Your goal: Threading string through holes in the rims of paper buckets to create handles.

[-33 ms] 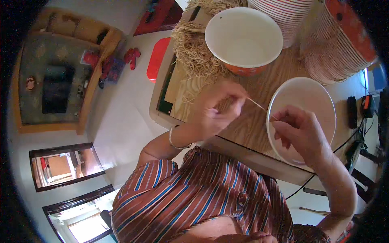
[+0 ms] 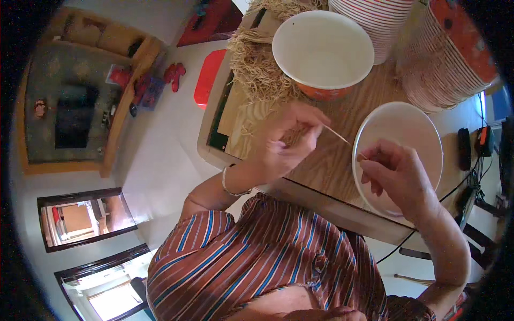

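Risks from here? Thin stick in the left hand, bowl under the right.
1. The thin stick is pinched only at one end by the left hand; it may snap or slip.
2. The white bowl under the right hand sits near the table edge; a nudge might tip it off.

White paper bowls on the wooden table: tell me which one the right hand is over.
The shallow white paper bowl at the table's near edge. The right hand overlaps its rim, while the deeper white bowl with the orange outside stands farther back, untouched.
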Tool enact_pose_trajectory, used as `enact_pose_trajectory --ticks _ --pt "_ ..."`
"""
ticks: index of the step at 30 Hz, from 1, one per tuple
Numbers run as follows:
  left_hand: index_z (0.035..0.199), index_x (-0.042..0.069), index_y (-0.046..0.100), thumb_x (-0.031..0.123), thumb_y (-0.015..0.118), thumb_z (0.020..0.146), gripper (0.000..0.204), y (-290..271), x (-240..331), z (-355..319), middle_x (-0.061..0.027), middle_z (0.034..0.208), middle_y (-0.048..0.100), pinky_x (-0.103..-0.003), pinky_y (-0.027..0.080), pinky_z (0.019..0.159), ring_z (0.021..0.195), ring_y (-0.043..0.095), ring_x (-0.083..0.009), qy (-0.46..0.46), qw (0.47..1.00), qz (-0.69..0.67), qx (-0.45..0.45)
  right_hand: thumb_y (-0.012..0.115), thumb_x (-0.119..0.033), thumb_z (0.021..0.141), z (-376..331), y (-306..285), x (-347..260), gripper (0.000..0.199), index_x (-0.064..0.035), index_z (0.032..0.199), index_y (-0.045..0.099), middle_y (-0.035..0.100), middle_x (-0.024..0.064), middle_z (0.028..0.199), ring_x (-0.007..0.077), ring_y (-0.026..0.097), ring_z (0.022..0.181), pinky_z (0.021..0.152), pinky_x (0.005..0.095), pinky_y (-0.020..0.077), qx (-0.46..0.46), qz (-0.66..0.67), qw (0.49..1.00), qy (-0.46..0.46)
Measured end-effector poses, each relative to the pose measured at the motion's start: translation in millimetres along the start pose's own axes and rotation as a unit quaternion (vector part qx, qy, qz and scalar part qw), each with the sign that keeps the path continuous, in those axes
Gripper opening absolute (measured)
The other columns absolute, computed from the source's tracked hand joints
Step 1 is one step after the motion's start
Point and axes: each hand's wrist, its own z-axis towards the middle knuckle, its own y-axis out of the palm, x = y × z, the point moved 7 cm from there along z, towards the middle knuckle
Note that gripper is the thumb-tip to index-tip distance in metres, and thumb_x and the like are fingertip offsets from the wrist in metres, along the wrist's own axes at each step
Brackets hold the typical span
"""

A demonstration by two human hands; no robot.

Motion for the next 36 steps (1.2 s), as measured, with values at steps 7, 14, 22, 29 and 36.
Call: enact_pose_trajectory --ticks 7,14,22,29,36 --pt "0.099 0.006 0.056 -0.001 0.060 0.086 0.016 22 39 27 -0.0115 0.102 0.065 -0.033 0.052 0.081 0.094 0.065 -0.0219 0.161 0.981 -0.017 -0.111 0.058 -0.010 0.090 -1 5 -4 0.012 0.0017 0.091 0.062 0.062 0.0043 0.069 0.0092 0.056 0.056 0.050 0.0238 0.0457 0.017 -0.045 0.995 -0.085" --pt "0.096 0.007 0.058 0.012 0.060 0.089 0.009 53 20 53 -0.0070 0.088 0.064 -0.035 0.049 0.066 0.075 0.063 -0.0246 0.230 0.957 0.025 -0.173 0.056 -0.008 0.090 -11 6 -8 0.011 -0.0007 0.098 0.060 0.063 0.0090 0.072 0.0156 0.060 0.059 0.054 0.0296 0.0488 0.117 -0.194 0.963 -0.144" --pt "0.095 0.007 0.059 0.024 0.055 0.093 0.018 71 4 75 -0.0078 0.082 0.063 -0.035 0.050 0.068 0.076 0.064 -0.0256 0.197 0.943 -0.004 -0.270 0.058 -0.001 0.082 -33 27 -32 0.042 0.0011 0.123 0.048 0.062 0.0148 0.089 0.0331 0.063 0.080 0.064 0.0411 0.0516 0.223 -0.530 0.707 -0.411" --pt "0.092 0.006 0.064 0.024 0.059 0.090 0.020 78 8 77 -0.0085 0.086 0.067 -0.034 0.051 0.072 0.079 0.065 -0.0244 0.257 0.919 -0.057 -0.294 0.057 -0.005 0.079 -30 46 -37 0.039 0.0004 0.117 0.050 0.058 0.0141 0.100 0.0298 0.062 0.089 0.065 0.0387 0.0533 0.229 -0.694 0.608 -0.311" --pt "0.095 0.006 0.064 0.021 0.058 0.089 0.018 78 6 76 -0.0103 0.083 0.067 -0.035 0.050 0.070 0.074 0.065 -0.0265 0.286 0.916 -0.069 -0.272 0.059 -0.003 0.075 -19 44 -33 0.039 0.0024 0.113 0.050 0.059 0.0156 0.097 0.0323 0.063 0.087 0.062 0.0414 0.0530 0.212 -0.734 0.584 -0.272"
